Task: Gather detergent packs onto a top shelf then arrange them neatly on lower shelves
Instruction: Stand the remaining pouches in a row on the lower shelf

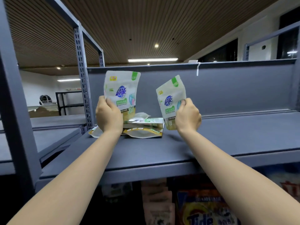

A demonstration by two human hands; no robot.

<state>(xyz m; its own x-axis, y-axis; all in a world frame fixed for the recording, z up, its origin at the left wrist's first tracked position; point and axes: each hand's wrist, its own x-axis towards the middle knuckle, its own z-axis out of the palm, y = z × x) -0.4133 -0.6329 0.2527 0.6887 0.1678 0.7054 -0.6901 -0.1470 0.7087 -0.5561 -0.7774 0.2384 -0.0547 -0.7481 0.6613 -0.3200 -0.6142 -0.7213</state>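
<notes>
My left hand (pixel 109 115) grips a white and green detergent pack (pixel 122 90) by its lower left corner, held upright above the grey top shelf (pixel 146 153). My right hand (pixel 188 116) grips a second pack of the same kind (pixel 170 98) by its right edge, tilted a little to the left. Between and behind the hands, a small pile of packs (pixel 142 126) lies flat on the shelf, close to the back panel. One more pack (pixel 95 131) pokes out at the pile's left, partly hidden by my left wrist.
A grey back panel (pixel 227 88) closes the shelf's rear. A perforated upright post (pixel 82 82) stands at the left, with a neighbouring shelf (pixel 53 137) beyond it. Below the shelf's front edge are dim packs (pixel 156 200) and a Tide box (pixel 203 210).
</notes>
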